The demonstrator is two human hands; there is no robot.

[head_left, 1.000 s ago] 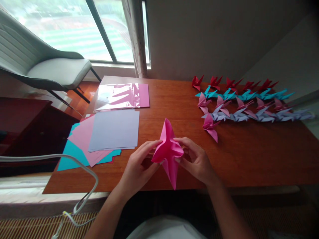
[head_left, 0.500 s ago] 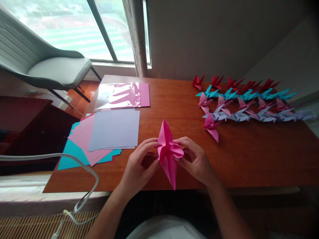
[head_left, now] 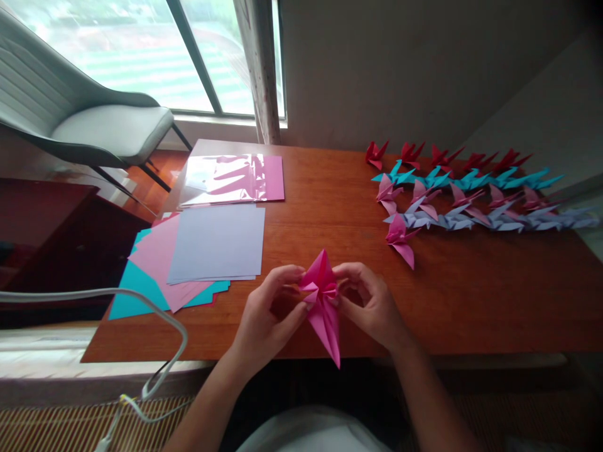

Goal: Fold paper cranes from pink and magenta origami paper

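Note:
A half-folded pink paper [head_left: 324, 301] hangs just above the front edge of the wooden table [head_left: 471, 301]. My left hand [head_left: 266, 317] pinches its left side and my right hand [head_left: 370, 304] pinches its right side. Its lower point reaches down past the table edge. The upper flap is folded down short between my fingertips.
A stack of lilac, pink and teal paper sheets [head_left: 198, 251] lies to the left, with a clear plastic sleeve [head_left: 233, 180] behind it. Rows of red, teal, pink and lilac folded cranes [head_left: 466, 188] fill the back right. A grey chair [head_left: 89, 125] and a white cable [head_left: 155, 326] are on the left.
The tall upper point of the pink paper has been folded down and now stands much shorter. Both hands stayed on the paper and closed in on its middle.

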